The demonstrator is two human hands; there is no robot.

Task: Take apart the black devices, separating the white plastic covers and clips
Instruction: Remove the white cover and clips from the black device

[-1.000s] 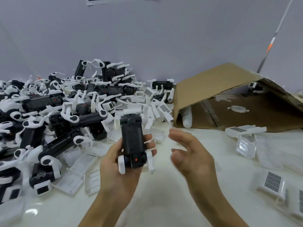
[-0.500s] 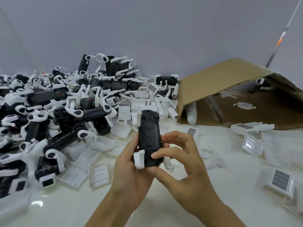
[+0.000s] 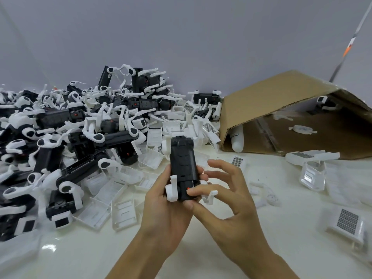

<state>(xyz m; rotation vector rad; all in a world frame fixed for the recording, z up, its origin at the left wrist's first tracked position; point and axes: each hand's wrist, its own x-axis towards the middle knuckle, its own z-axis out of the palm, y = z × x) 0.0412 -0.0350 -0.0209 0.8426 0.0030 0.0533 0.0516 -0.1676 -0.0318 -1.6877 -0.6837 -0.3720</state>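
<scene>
White table [image 3: 141,256] under device pile [image 3: 80,137], cardboard box [image 3: 271,101]

Plain grey-lilac wall [image 3: 201,37] behind glossy white tabletop [image 3: 80,258] w/ soft overhead glare.

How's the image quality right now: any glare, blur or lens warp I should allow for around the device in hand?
Head view: soft even light; glare patch on the glossy white table at lower left. The black device in the left hand is sharp enough, right hand slightly soft. Wide-angle warp bends the edges, the cardboard box included.
</scene>
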